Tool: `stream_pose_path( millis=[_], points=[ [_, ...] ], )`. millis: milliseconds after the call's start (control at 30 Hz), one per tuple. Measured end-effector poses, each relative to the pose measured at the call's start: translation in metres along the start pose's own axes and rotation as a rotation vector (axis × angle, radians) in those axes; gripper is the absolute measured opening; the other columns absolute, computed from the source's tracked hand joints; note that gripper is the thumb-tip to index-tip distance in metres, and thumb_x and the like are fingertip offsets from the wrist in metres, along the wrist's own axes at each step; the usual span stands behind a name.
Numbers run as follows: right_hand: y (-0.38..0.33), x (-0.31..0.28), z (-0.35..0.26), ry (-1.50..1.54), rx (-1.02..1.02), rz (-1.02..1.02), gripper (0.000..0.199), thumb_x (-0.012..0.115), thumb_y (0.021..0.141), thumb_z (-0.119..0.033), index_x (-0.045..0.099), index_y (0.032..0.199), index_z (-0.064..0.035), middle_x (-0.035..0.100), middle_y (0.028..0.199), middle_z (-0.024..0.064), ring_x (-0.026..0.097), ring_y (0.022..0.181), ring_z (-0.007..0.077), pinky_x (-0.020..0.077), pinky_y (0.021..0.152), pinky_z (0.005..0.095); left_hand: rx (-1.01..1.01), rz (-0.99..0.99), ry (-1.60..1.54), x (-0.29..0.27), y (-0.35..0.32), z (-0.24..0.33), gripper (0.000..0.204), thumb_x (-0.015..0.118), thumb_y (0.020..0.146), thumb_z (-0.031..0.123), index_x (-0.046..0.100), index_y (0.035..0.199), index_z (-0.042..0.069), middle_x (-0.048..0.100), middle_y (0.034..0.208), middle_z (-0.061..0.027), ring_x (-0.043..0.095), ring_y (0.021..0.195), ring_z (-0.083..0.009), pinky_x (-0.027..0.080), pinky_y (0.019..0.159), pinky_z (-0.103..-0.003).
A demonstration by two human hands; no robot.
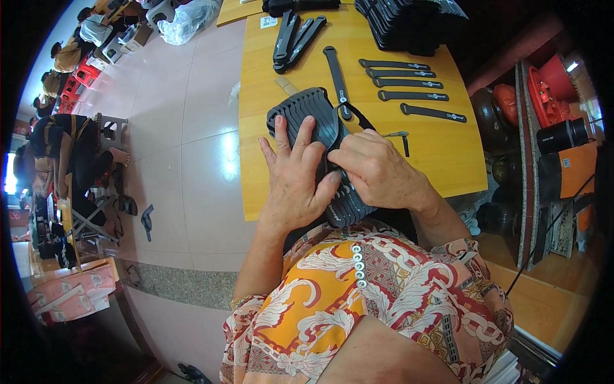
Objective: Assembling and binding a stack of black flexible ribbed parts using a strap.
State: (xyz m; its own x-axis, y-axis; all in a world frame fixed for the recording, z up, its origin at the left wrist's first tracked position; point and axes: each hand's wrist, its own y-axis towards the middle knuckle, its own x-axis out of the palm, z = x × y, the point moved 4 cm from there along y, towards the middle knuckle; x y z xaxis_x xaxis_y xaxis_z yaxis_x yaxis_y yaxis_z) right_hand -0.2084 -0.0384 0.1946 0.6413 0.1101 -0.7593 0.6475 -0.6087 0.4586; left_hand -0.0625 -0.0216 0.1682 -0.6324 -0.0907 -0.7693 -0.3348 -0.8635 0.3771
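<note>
A fanned stack of black flat sole-shaped pieces [307,112] lies at the near edge of a yellow wooden table [441,150]. My left hand [295,176] rests flat on top of the stack, fingers spread. My right hand [377,169] pinches a black strap [348,115] against the top piece, next to the left thumb. The lower end of the stack is hidden under both hands.
Several black straps [409,83] lie in a row on the table to the right, more [295,40] lie farther back, and a pile of black pieces [409,22] sits at the far end. People sit on the tiled floor at the left [70,153]. Shelves with pots stand right [550,96].
</note>
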Motion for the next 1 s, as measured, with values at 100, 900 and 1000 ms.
stream_pose_path(
  millis=[100,900,1000],
  points=[
    [0.002,0.003,0.001,-0.004,0.009,-0.007,0.020,0.059,0.070,0.007,0.060,0.090,0.0021,0.055,0.078,0.0143,0.055,0.076,0.0322,0.0432,0.069,0.0398,-0.002,0.024,0.105,0.008,-0.001,-0.003,0.025,0.062,0.081,0.015,0.055,0.103,0.005,0.036,0.143,-0.0209,0.015,0.136,-0.0545,0.012,0.097,-0.077],
    [-0.077,-0.071,0.093,0.183,0.550,0.075,0.022,0.060,0.082,-0.006,0.063,0.100,0.0060,0.064,0.096,0.0109,0.061,0.084,0.0208,0.0485,0.076,0.0298,-0.014,0.070,0.048,0.003,-0.004,-0.010,0.008,0.059,0.087,0.005,0.058,0.094,0.006,0.045,0.140,-0.0138,0.021,0.136,-0.0509,0.009,0.098,-0.077],
    [-0.063,-0.066,0.079,-0.093,0.368,0.212,0.023,0.062,0.081,-0.006,0.063,0.101,0.0061,0.063,0.105,0.0130,0.061,0.096,0.0257,0.0487,0.084,0.0318,-0.008,0.047,0.038,0.002,-0.003,-0.010,0.007,0.058,0.088,0.008,0.059,0.095,0.006,0.045,0.140,-0.0137,0.020,0.136,-0.0511,0.009,0.098,-0.077]
  ],
)
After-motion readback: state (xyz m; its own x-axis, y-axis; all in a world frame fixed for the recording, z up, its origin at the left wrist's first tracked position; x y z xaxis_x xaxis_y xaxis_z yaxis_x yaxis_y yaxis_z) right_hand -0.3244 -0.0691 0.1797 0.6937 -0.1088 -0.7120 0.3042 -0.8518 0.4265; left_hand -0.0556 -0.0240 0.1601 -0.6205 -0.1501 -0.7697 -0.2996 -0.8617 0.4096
